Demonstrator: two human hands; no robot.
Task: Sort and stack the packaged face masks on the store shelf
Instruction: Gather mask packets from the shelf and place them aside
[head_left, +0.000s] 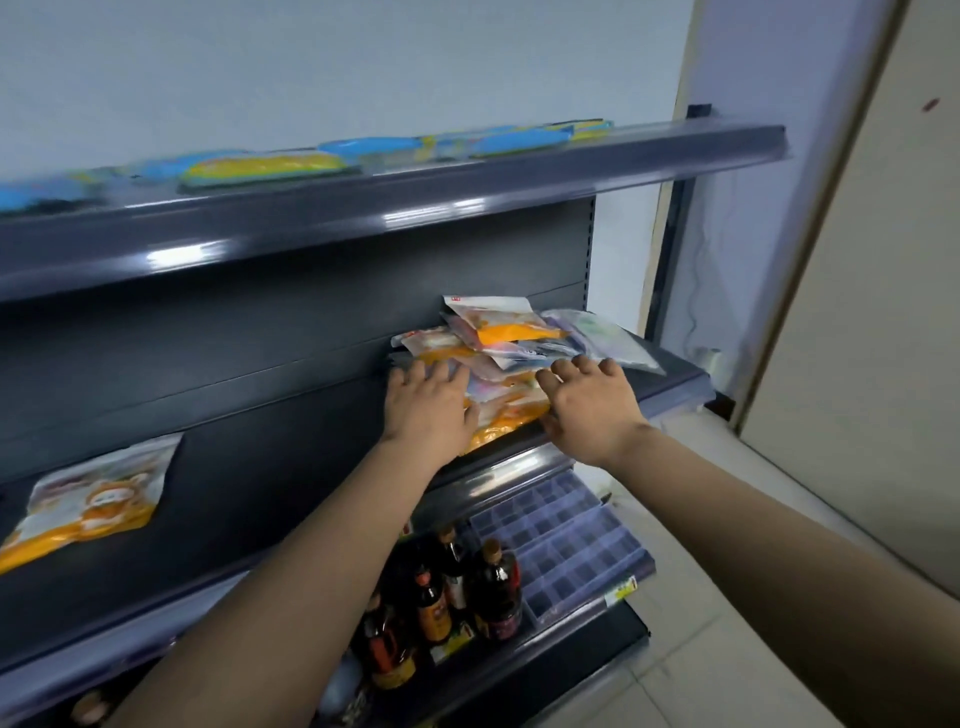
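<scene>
A loose pile of packaged face masks (506, 338), orange and white with some pale ones, lies at the right end of the middle shelf (260, 467). My left hand (428, 402) rests flat on the pile's left side, fingers spread. My right hand (589, 405) lies palm down on the pile's right front, its fingers reaching over the packs. One orange-and-white mask pack (91, 501) lies alone at the shelf's left end. Blue and yellow packs (265, 166) are spread along the top shelf (363, 208).
Below the middle shelf stand several dark sauce bottles (467, 587) and clear plastic divider trays (561, 540). A pale wall and door frame (831, 260) border the shelving on the right, with tiled floor (727, 649) beneath.
</scene>
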